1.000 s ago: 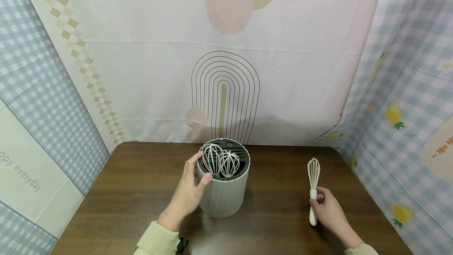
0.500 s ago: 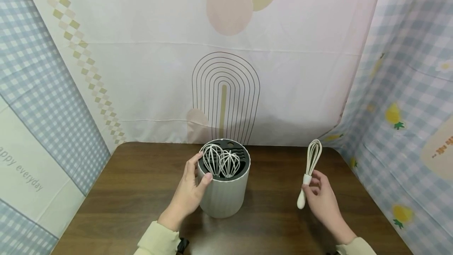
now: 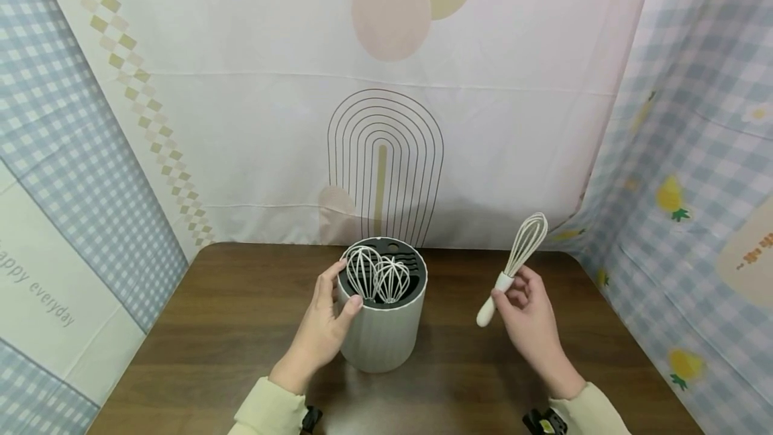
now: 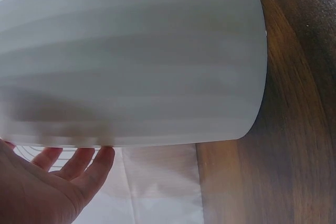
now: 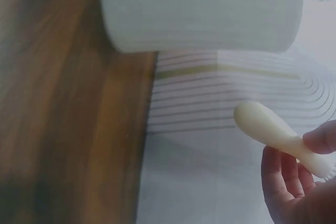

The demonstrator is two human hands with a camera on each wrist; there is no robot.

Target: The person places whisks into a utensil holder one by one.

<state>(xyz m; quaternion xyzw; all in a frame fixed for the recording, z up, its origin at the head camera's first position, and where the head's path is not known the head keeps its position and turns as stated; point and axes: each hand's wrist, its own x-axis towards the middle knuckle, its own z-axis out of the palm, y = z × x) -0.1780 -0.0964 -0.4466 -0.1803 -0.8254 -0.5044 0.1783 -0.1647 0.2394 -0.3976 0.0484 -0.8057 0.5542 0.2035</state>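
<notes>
A ribbed, pale grey round knife holder [image 3: 382, 341] with a black slotted top stands on the table. Two white wire whisks, a larger one [image 3: 361, 270] and a smaller one [image 3: 392, 279], stand in its front opening, handles hidden inside. My left hand [image 3: 317, 327] holds the holder's left side near the rim, thumb at the front and fingers farther back; they also show in the left wrist view [image 4: 63, 182]. To the right, my right hand [image 3: 534, 321] pinches a third whisk [image 3: 513, 267] by its white handle, above the table. It tilts, wires up and right, handle end toward the holder.
The brown wooden table [image 3: 241, 307] spreads around the holder. Behind it hangs a white patterned cloth [image 3: 253, 139]. Blue checked cloth [image 3: 676, 153] closes off the right side, and more checked cloth [image 3: 78, 119] hangs at the left.
My right hand has lifted the whisk off the table and brought it left toward the holder, tilting its handle end leftward. My left hand and the holder have stayed in place.
</notes>
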